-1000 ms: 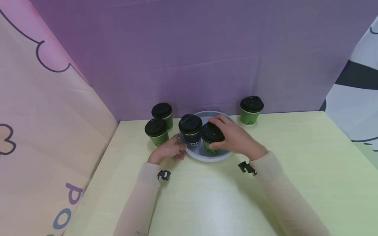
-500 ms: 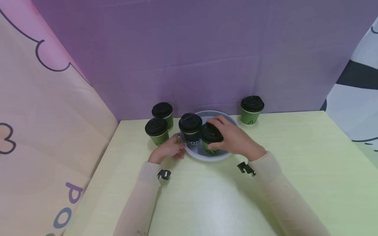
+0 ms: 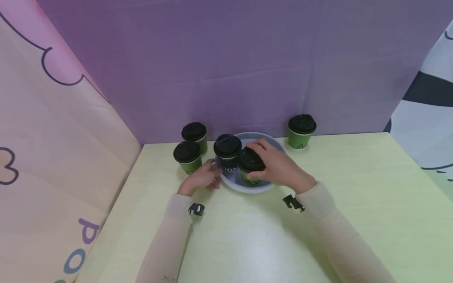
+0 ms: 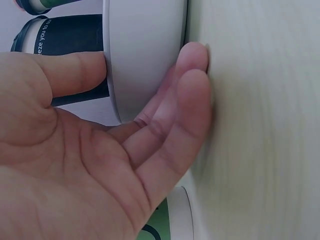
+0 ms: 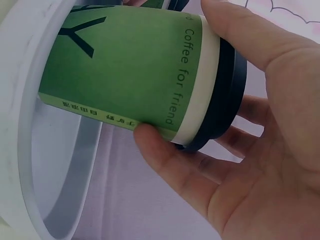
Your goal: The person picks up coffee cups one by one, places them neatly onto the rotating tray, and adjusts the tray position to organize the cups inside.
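My right hand [image 3: 281, 165] grips a green paper coffee cup [image 5: 130, 65] with a black lid, thumb and fingers spread around its lid and upper wall. That cup stands inside a round light-grey tray [image 3: 252, 190]. Beside it in the tray, on the left, is a dark paper cup [image 3: 228, 148] with a black lid. My left hand [image 3: 199, 179] holds the tray's left side. In the left wrist view its thumb lies at the rim and its fingers [image 4: 192, 102] curl along the outer wall near the tabletop.
Two more green cups with black lids, a nearer one [image 3: 187, 157] and a farther one [image 3: 194, 135], stand left of the tray. Another green cup [image 3: 301, 131] is at the back right. A purple cloth wall [image 3: 226, 70] closes off the table's [image 3: 240, 239] far edge.
My right hand and the green cup have shifted slightly left, closer to the dark cup. The left hand has hardly moved.
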`<state>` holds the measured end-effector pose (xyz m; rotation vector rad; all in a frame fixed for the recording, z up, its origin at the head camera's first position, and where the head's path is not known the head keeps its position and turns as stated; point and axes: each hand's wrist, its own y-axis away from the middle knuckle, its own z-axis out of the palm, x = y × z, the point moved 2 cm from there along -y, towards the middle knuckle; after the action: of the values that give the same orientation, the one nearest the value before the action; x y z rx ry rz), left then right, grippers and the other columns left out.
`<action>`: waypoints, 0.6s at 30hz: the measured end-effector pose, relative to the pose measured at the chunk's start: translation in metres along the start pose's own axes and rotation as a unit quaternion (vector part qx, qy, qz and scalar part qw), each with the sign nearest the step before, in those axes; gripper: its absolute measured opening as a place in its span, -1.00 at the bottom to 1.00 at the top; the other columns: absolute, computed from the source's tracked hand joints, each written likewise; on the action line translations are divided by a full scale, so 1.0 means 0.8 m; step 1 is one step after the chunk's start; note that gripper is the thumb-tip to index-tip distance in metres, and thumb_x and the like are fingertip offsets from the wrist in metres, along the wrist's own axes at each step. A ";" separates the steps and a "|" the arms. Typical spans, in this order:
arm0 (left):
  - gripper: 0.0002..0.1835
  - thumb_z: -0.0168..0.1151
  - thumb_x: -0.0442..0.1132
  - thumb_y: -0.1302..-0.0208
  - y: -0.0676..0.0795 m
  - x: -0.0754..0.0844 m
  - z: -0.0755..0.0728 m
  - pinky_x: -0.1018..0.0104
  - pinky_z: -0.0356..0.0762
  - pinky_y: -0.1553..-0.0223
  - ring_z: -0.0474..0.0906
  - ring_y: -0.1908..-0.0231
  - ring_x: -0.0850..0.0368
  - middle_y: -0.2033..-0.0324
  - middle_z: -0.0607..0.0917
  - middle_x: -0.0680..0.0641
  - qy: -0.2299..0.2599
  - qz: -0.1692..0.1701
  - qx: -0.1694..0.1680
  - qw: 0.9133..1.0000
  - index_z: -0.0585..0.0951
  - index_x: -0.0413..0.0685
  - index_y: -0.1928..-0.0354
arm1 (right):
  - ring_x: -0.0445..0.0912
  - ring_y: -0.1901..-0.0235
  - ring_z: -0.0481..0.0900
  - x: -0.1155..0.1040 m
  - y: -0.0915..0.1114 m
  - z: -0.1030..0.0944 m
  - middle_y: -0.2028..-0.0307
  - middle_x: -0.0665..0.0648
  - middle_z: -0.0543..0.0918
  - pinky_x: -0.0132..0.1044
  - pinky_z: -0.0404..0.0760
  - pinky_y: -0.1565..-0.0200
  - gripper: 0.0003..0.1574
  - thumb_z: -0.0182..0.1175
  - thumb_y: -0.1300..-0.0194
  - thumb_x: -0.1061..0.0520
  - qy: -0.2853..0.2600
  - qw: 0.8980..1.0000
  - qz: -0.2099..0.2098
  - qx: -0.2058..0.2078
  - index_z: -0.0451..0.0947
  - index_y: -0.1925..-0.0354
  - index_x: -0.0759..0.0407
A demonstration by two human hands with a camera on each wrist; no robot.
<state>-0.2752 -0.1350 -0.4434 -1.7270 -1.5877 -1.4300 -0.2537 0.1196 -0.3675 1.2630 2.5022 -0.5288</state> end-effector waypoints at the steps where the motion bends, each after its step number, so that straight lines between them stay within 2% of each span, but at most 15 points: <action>1: -0.31 -0.05 -0.15 -0.61 0.000 0.000 0.000 0.17 0.69 0.26 0.71 0.32 -0.06 0.05 0.67 -0.31 -0.001 -0.001 0.002 1.000 -0.03 -0.15 -0.61 | 0.13 -0.25 0.52 0.000 0.000 0.000 -0.34 0.21 0.41 0.09 0.55 -0.26 0.18 0.57 -0.09 -0.17 0.001 1.000 0.000 0.000 0.25 -0.52 0.12; 10: -0.31 -0.07 -0.12 -0.62 -0.001 -0.002 0.000 0.19 0.70 0.25 0.72 0.33 -0.05 0.05 0.68 -0.29 -0.002 0.000 0.021 1.000 -0.04 -0.16 -0.61 | 0.13 -0.26 0.50 -0.004 0.000 0.003 -0.31 0.21 0.43 0.09 0.54 -0.25 0.17 0.56 -0.10 -0.20 0.008 1.000 -0.009 0.006 0.26 -0.51 0.12; 18: -0.34 -0.06 -0.11 -0.62 -0.005 -0.005 -0.001 0.23 0.69 0.33 0.69 0.40 0.04 0.09 0.68 -0.28 -0.001 0.011 0.052 0.999 0.04 -0.21 -0.58 | 0.15 -0.29 0.47 -0.004 -0.001 0.008 -0.33 0.22 0.42 0.11 0.56 -0.23 0.18 0.55 -0.11 -0.21 0.011 1.000 -0.008 0.007 0.24 -0.52 0.10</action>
<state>-0.2785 -0.1365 -0.4482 -1.6824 -1.6096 -1.3119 -0.2518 0.1140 -0.3713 1.2619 2.5331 -0.5405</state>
